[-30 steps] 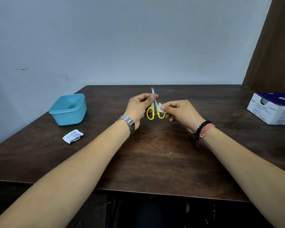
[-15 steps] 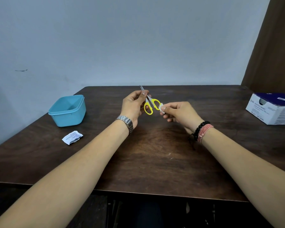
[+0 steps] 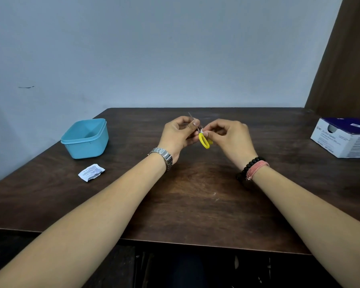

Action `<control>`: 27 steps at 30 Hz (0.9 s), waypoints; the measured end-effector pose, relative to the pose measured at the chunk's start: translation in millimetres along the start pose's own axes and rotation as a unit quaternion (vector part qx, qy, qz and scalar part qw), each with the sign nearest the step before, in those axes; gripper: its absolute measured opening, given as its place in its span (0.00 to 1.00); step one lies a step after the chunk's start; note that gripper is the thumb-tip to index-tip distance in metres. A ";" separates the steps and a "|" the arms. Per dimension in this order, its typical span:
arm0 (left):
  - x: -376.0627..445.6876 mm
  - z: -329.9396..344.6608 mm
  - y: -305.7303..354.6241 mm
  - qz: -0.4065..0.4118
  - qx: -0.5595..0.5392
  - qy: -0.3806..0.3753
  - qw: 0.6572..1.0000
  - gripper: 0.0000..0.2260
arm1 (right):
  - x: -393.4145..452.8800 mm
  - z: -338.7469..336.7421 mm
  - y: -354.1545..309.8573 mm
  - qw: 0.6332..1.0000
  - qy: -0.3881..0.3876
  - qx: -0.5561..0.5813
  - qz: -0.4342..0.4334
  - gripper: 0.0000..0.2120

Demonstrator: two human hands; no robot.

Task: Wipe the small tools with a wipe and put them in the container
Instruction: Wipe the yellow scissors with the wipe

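While both hands hover over the middle of the desk (image 3: pixel 195 204), the rest of the stuff just sits around them. Going from the left: a light blue container (image 3: pixel 85 139) stands open near the back left corner, close to the left edge, and I can't see anything inside it. Just in front of it, a bit nearer the front edge, lies a torn white wipe packet (image 3: pixel 91 172) with small print on it, not touching the container.

Middle of the desk, held up off the wood: the left hand (image 3: pixel 178 136), steel watch (image 3: pixel 163 157) on its wrist, has its fingers curled round the blade end of the small scissors (image 3: pixel 204 140), metal tips poking out past the thumb toward the back edge. The yellow handle loops hang between the two hands. The right hand (image 3: pixel 231 138), with black bead and pink bracelets (image 3: pixel 253 168), pinches a tiny white wipe (image 3: pixel 203 132) against the scissors right above the loops.

Over by the right edge sits a white and dark blue box (image 3: pixel 344 138), well apart from everything else.
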State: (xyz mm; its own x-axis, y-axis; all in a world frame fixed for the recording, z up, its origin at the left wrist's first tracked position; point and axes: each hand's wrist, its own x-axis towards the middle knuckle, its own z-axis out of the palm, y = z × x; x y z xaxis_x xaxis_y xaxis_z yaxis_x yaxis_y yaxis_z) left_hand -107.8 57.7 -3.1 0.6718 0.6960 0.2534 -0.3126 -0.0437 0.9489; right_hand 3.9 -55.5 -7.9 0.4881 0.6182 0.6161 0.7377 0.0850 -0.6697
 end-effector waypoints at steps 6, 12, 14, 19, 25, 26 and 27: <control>1.3 -4.0 1.5 -0.016 -0.019 0.011 1.000 0.03 | -0.9 -0.6 -2.1 1.000 -0.010 0.001 0.026 0.02; 1.6 -3.8 -1.1 -0.007 0.016 -0.008 1.000 0.02 | -0.9 -2.2 -0.7 1.000 -0.007 -0.003 0.004 0.02; 2.6 -5.1 -0.9 -0.004 0.014 -0.009 1.000 0.02 | 0.6 -0.9 2.0 1.000 -0.017 0.017 0.018 0.02; 3.4 -4.8 -0.1 0.001 0.007 -0.009 1.000 0.02 | 3.6 5.4 7.2 0.978 -0.068 0.152 0.122 0.03; 4.9 -4.7 2.3 -0.002 -0.017 -0.004 1.000 0.02 | 5.9 0.3 4.7 0.967 -0.024 0.214 0.139 0.07; 5.0 -4.8 2.4 -0.002 -0.019 -0.003 1.000 0.02 | 5.6 0.2 3.8 0.968 -0.031 0.209 0.136 0.07; 5.3 -5.0 2.3 -0.001 -0.021 -0.003 1.000 0.02 | 4.8 1.1 2.9 0.969 -0.046 0.201 0.133 0.07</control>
State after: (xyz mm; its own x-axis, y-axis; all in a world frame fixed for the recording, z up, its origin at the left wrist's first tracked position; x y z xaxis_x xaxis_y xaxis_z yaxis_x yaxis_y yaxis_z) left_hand -108.3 64.9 -0.5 0.6771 0.6912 0.2524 -0.3388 -0.0116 0.9408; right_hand 7.8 -51.4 -7.4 0.5796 0.7252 0.3717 0.3409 0.1986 -0.9189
